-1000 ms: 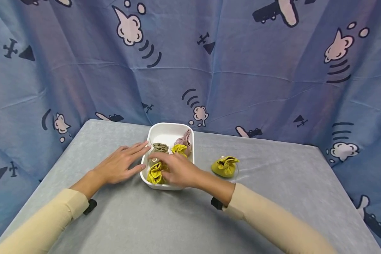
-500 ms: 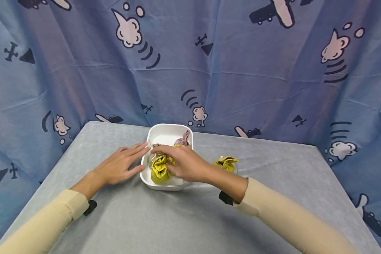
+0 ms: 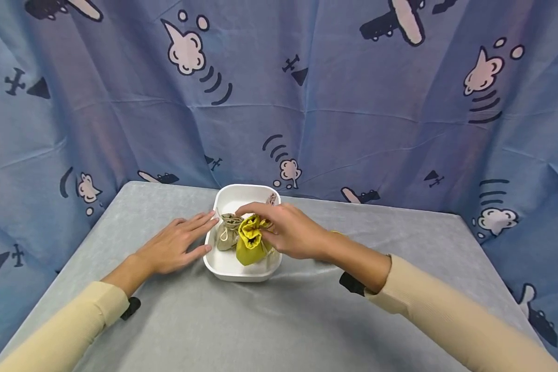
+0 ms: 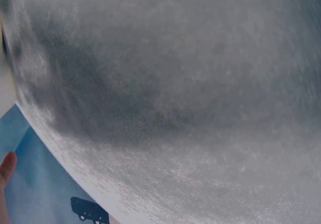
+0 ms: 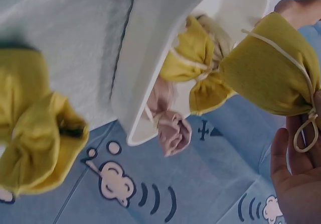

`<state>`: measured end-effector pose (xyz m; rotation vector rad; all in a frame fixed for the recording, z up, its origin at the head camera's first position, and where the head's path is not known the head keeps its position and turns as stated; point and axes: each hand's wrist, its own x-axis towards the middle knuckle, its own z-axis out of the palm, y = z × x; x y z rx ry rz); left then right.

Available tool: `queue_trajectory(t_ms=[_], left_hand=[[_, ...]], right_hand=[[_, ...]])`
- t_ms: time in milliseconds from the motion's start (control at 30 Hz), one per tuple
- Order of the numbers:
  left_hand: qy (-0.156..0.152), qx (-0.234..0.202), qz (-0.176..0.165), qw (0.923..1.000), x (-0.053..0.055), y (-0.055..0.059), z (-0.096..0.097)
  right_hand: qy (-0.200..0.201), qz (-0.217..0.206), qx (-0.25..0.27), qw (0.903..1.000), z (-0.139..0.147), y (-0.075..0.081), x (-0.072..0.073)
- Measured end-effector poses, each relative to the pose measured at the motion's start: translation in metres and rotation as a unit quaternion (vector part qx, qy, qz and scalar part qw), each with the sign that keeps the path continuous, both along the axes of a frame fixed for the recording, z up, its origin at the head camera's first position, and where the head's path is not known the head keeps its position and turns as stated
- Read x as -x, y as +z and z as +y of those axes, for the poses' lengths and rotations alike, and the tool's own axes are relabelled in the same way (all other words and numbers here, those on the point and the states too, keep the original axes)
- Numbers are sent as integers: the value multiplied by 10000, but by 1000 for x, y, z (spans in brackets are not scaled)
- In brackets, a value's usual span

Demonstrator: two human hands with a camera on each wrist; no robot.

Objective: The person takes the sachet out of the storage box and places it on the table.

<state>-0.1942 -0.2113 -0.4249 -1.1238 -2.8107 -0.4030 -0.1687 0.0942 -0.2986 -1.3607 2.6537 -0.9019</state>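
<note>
**Right hand has a yellow pouch by the neck, left hand flat at the rim!**

And there it is: your right hand [image 3: 292,230] arches over from its side, index finger stretched forward, thumb underneath, pinching the gathered neck of the held yellow pouch [image 3: 251,251]. That pouch hangs upright, its body below your grip, over the near part of the white tub [image 3: 247,278]; a pale drawstring loops beside your fingers in the right wrist view. Your right forearm slants in from the lower right.

Across the tub, your left hand [image 3: 176,245] lies palm down, fingers straight and thumb spread, holding nothing, fingertips right at the rim. The two hands are apart, with the beige pouch [image 3: 226,237] standing in the tub between your left fingertips and the held pouch.

Beyond your right hand, tucked by the tub wall, sits the pink pouch [image 5: 173,128], and next to it a second yellow pouch [image 5: 188,58], clear in the right wrist view. Out past your right forearm, mostly hidden by it from the head, a third yellow pouch [image 5: 30,148] rests on the grey surface [image 3: 204,325]. Ahead of both hands, the blue curtain [image 3: 367,93] carries printed planes and puffs of cloud.
</note>
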Motion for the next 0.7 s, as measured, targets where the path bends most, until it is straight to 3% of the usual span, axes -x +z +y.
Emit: queue_trajectory(t_ms=[333,700], left_hand=[[-30,-60,47,10000,0,-1,0],[-7,-30,75,10000,0,-2,0]], right_hand=[[-229,85,328,9992,28,7,7],[-687,91,167,9975,54,3,13]])
